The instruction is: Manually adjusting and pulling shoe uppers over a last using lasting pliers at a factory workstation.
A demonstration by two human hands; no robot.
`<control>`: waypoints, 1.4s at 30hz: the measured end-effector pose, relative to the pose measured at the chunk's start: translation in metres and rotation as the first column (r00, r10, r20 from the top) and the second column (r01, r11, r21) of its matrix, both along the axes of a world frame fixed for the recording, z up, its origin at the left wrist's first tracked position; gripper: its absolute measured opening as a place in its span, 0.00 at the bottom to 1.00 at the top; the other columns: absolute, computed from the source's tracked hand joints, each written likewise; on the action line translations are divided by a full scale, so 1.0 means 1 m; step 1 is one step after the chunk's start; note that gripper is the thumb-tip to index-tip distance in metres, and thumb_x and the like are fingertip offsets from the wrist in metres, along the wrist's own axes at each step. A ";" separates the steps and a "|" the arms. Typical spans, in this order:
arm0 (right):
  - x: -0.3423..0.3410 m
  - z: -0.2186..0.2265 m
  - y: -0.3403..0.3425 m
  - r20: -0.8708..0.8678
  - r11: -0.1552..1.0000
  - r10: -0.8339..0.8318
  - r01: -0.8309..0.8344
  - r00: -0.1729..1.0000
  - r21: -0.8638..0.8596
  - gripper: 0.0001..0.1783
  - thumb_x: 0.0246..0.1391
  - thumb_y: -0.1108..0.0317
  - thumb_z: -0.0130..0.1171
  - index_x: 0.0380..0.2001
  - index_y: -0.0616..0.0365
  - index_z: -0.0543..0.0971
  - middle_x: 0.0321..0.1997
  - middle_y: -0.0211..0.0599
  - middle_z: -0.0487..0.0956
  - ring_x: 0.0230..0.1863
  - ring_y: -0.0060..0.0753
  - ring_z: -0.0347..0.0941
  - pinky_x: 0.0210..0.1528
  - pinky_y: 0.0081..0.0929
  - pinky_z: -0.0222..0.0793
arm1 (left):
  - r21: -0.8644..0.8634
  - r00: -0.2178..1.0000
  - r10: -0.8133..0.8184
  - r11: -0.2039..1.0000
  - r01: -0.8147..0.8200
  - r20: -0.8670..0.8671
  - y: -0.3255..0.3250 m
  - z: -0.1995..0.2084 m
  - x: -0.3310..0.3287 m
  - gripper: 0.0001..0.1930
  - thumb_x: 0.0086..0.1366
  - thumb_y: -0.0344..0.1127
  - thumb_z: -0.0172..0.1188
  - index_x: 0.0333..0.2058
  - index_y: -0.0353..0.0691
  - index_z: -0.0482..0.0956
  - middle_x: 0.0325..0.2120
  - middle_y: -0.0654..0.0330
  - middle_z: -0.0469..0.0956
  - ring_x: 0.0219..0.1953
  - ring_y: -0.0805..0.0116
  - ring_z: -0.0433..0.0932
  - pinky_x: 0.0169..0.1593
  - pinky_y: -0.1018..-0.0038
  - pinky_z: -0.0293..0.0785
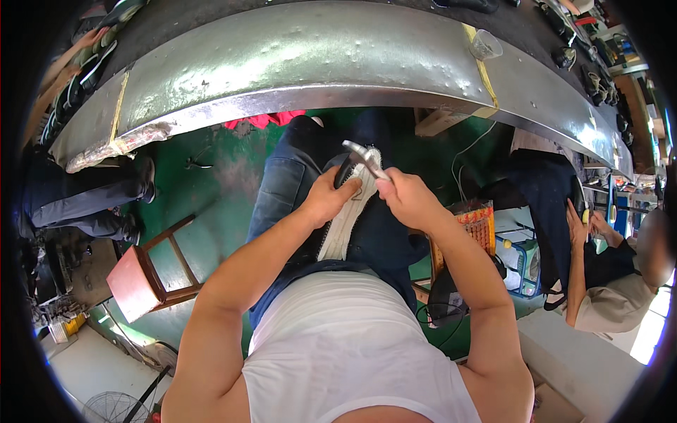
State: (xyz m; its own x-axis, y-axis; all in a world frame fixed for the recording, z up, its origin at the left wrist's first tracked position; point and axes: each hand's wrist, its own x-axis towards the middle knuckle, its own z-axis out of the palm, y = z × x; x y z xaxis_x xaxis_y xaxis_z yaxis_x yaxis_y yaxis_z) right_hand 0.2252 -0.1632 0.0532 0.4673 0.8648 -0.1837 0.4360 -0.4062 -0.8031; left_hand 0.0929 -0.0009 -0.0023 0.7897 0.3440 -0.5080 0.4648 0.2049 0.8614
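Across my lap lies a long shoe [340,236] with its pale, whitish underside up and a toothed or stitched-looking edge. My left hand [330,197] is closed round its side, thumb lying on the pale face; a dark part shows beside the fingers. My right hand [410,201] grips a small hammer [371,163] by its short handle. The metal head is over the far end of the shoe, and I cannot tell whether it touches. The shoe's lower side is hidden against my dark trousers [282,187].
A metal-covered bench [303,53] curves across in front, with a clear plastic cup [486,45] on it. At left stands a stool [137,282] on the green floor. Another person [613,282] works at right beside a blue-framed rack [525,268]. Several shoes [84,77] line the far left.
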 end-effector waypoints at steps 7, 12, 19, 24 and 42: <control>0.013 0.003 -0.009 -0.261 0.993 -0.069 0.042 0.963 -0.109 0.23 0.65 0.52 0.51 0.34 0.66 0.75 0.25 0.56 0.77 0.31 0.63 0.75 0.36 0.46 0.71 | 0.085 0.999 0.006 0.996 -0.009 0.039 0.015 -0.013 -0.010 0.29 0.65 0.45 0.62 0.56 0.27 0.70 0.43 0.50 0.80 0.44 0.65 0.79 0.50 0.71 0.74; 0.051 0.049 -0.013 0.399 0.976 -0.181 0.114 0.899 0.184 0.21 0.60 0.52 0.58 0.39 0.62 0.75 0.34 0.49 0.79 0.35 0.56 0.76 0.37 0.42 0.72 | -0.006 0.928 0.314 0.948 -0.319 0.199 0.040 0.057 -0.028 0.27 0.67 0.39 0.62 0.56 0.22 0.69 0.47 0.51 0.78 0.49 0.68 0.75 0.55 0.72 0.70; 0.160 0.062 0.035 0.808 0.961 -0.241 0.017 0.539 0.275 0.25 0.52 0.50 0.65 0.41 0.60 0.74 0.37 0.46 0.77 0.38 0.55 0.73 0.42 0.46 0.69 | 0.544 0.899 0.043 0.783 -0.301 0.435 0.215 0.238 0.050 0.22 0.66 0.45 0.57 0.46 0.29 0.78 0.34 0.53 0.83 0.35 0.66 0.82 0.40 0.72 0.76; 0.187 0.046 0.052 0.721 0.944 -0.315 0.128 0.617 0.303 0.25 0.50 0.51 0.67 0.40 0.59 0.75 0.38 0.45 0.77 0.42 0.53 0.72 0.46 0.45 0.68 | 0.926 0.973 0.016 -0.301 0.226 -0.232 0.345 0.238 0.184 0.25 0.68 0.44 0.54 0.56 0.30 0.71 0.36 0.41 0.81 0.40 0.48 0.82 0.49 0.57 0.74; 0.195 0.057 0.049 0.704 0.970 -0.238 0.119 0.669 0.214 0.28 0.37 0.55 0.74 0.39 0.56 0.75 0.39 0.39 0.77 0.41 0.46 0.73 0.45 0.42 0.67 | 0.915 0.964 0.265 0.387 -0.119 0.013 0.400 0.102 0.499 0.51 0.55 0.72 0.57 0.64 0.34 0.64 0.59 0.42 0.71 0.61 0.46 0.71 0.62 0.59 0.67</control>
